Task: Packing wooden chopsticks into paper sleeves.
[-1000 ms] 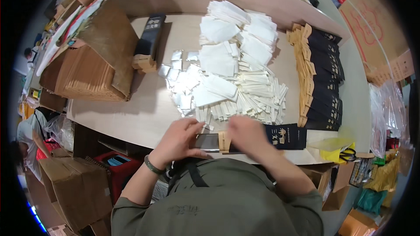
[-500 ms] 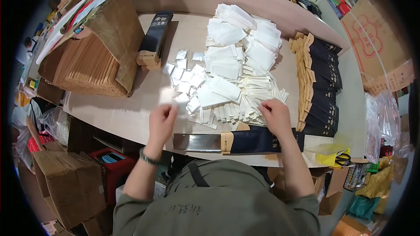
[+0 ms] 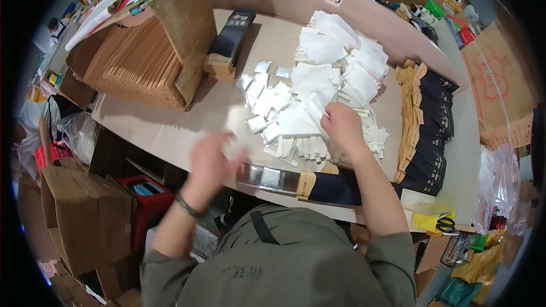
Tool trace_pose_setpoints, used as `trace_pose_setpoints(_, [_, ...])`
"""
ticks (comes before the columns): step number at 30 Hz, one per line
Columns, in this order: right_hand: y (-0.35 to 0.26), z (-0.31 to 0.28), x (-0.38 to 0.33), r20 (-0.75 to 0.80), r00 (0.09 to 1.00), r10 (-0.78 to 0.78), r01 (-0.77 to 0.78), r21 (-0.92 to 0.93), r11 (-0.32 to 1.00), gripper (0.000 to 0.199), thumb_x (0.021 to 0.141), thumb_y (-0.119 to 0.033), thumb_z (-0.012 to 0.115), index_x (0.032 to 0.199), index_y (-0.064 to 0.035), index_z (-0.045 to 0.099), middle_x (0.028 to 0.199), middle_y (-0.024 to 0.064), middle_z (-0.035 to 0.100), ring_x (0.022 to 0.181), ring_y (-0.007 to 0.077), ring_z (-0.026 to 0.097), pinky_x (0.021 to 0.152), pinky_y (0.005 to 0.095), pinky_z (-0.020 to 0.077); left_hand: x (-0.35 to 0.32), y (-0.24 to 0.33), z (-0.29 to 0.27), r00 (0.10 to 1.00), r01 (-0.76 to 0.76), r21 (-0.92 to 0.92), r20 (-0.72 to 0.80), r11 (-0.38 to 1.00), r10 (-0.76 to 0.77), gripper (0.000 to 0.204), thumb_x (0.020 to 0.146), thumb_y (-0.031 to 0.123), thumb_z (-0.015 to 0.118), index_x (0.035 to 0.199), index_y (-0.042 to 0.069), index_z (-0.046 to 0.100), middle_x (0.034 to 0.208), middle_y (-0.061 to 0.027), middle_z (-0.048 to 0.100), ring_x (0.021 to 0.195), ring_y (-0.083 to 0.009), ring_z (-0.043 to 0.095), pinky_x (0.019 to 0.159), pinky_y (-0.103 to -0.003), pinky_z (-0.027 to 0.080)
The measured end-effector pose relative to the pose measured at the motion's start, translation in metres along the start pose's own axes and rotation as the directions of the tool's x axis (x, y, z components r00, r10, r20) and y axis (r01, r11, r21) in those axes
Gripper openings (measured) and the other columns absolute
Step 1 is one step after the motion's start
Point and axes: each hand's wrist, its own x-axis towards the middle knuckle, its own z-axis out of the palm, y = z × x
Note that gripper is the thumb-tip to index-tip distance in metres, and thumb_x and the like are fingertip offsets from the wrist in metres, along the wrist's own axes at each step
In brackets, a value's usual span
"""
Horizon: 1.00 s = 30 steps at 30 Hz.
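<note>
Since half a second ago my left hand [image 3: 209, 158] has shifted beside the left end of the glossy dark strip [image 3: 289, 183], where a silver sachet [image 3: 271, 178] now lies; my right hand [image 3: 346, 128] has moved from above the dark pouch [image 3: 333, 187] up to the flat white packets [image 3: 315, 82]. At the upper left of the frame stands an open carton [image 3: 193, 40] packed with brown folded sheets [image 3: 136, 62]; right of it, on the worktop [image 3: 153, 131], lies a stack of dark pouches [image 3: 233, 31]. My left fingers are blurred, thumb apart from the rest; I cannot tell whether they hold anything. Loose silver sachets [image 3: 276, 96] lie left of the white heap at centre; below them, along the near edge, the strip meets the pouch's tan end, the pouch lying partly under my right forearm. My right fingers are curled narrow at the white packets; I cannot tell whether they grip one. Far right, dark pouches with tan ends overlap in a row [image 3: 435, 113]; scissors [image 3: 445, 225] sit at the lower right.
</note>
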Motion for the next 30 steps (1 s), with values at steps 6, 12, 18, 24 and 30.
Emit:
trace_pose_setpoints(6, [-0.072, 0.015, -0.066, 0.238, 0.948, -0.212, 0.148, 0.258, 0.955, 0.015, 0.082, -0.019, 0.062, 0.077, -0.0048, 0.060, 0.082, 0.0140, 0.062, 0.080, 0.0334, 0.063, 0.070, 0.0444, 0.0510, 0.155, -0.093, -0.120, 0.943, 0.199, 0.313, -0.318, 0.929, -0.095, 0.025, 0.087, 0.025, 0.067, 0.100, 0.004, 0.071, 0.090, -0.0186, 0.070, 0.086, -0.0361, 0.068, 0.075, -0.042, 0.053])
trace_pose_setpoints(12, [-0.075, 0.026, -0.097, 0.229, 0.898, -0.375, 0.327, 0.221, 0.919, 0.015, 0.086, -0.017, 0.065, 0.079, -0.0048, 0.061, 0.083, 0.0119, 0.058, 0.082, 0.0340, 0.061, 0.069, 0.0450, 0.0513, 0.173, -0.137, -0.108, 0.986, 0.162, 0.407, -0.029, 0.899, -0.165, 0.021, 0.087, 0.017, 0.062, 0.098, 0.002, 0.072, 0.089, -0.0245, 0.068, 0.092, -0.0422, 0.065, 0.080, -0.047, 0.053])
trace_pose_setpoints(18, [-0.085, 0.026, -0.094, 0.410, 0.847, -0.337, 0.266, 0.220, 0.938, 0.022, 0.083, -0.022, 0.072, 0.091, -0.0048, 0.061, 0.090, 0.0125, 0.061, 0.088, 0.0341, 0.062, 0.072, 0.0451, 0.0510, 0.158, -0.129, -0.106, 0.956, 0.186, 0.327, -0.279, 0.927, -0.094, 0.022, 0.093, 0.017, 0.059, 0.107, 0.001, 0.067, 0.097, -0.0218, 0.068, 0.093, -0.0378, 0.064, 0.077, -0.041, 0.051])
trace_pose_setpoints(24, [-0.059, 0.003, -0.120, 0.014, 0.943, -0.332, 0.316, 0.276, 0.908, 0.031, 0.078, -0.023, 0.078, 0.096, -0.0037, 0.061, 0.099, 0.0119, 0.063, 0.094, 0.0322, 0.063, 0.080, 0.0431, 0.0507, -0.005, -0.110, -0.052, 0.873, 0.260, -0.700, -0.123, 0.665, -0.471, 0.013, 0.099, 0.011, 0.058, 0.096, 0.001, 0.066, 0.079, 0.0035, 0.055, 0.074, -0.0058, 0.047, 0.068, -0.019, 0.038])
trace_pose_setpoints(30, [-0.030, 0.005, -0.140, 0.057, 0.900, -0.433, 0.411, 0.222, 0.884, 0.037, 0.071, -0.020, 0.081, 0.096, -0.0003, 0.062, 0.126, 0.0192, 0.057, 0.116, 0.0372, 0.055, 0.094, 0.0441, 0.0474, -0.033, -0.064, -0.029, 0.784, 0.512, -0.455, 0.595, 0.728, -0.178, 0.005, 0.088, -0.001, 0.067, 0.092, -0.004, 0.067, 0.083, -0.0021, 0.066, 0.078, -0.0097, 0.060, 0.073, -0.022, 0.048])
